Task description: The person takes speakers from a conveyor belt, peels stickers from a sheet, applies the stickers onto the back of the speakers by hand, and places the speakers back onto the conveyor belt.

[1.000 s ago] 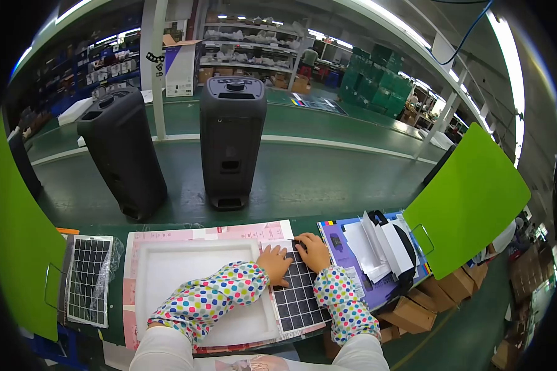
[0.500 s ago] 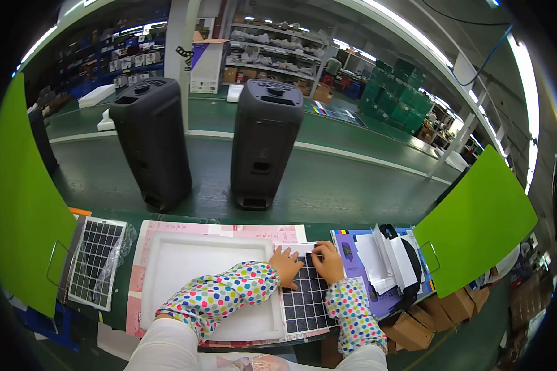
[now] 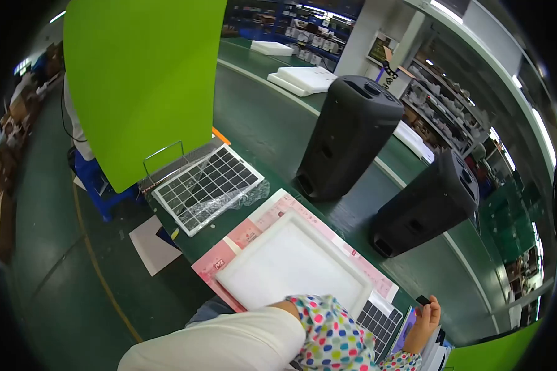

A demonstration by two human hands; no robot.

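Note:
My right hand [image 3: 422,321] is raised at the lower right, its fingers pinching a small black piece [image 3: 423,300] whose kind I cannot make out. Below and left of it lies a solar panel [image 3: 380,323] with a dark grid, partly covered by my dotted sleeve [image 3: 335,334]. My left arm reaches across the front, and its hand is hidden behind that sleeve. Beside the panel, a white foam tray [image 3: 291,263] rests on pink printed cardboard [image 3: 226,263]. A second solar panel [image 3: 209,185], partly wrapped in clear plastic, lies at the left end of the table.
A green board [image 3: 145,93] stands upright at the left, with another green board [image 3: 495,351] at the lower right. Two tall black speakers [image 3: 353,136] stand beyond the table. White foam pieces [image 3: 306,79] lie on the far bench. A blue stool [image 3: 102,185] is on the floor.
The view has swung left and tilted. My right hand has lifted off the solar panel and now holds a small black piece. My left hand has gone out of sight behind its sleeve.

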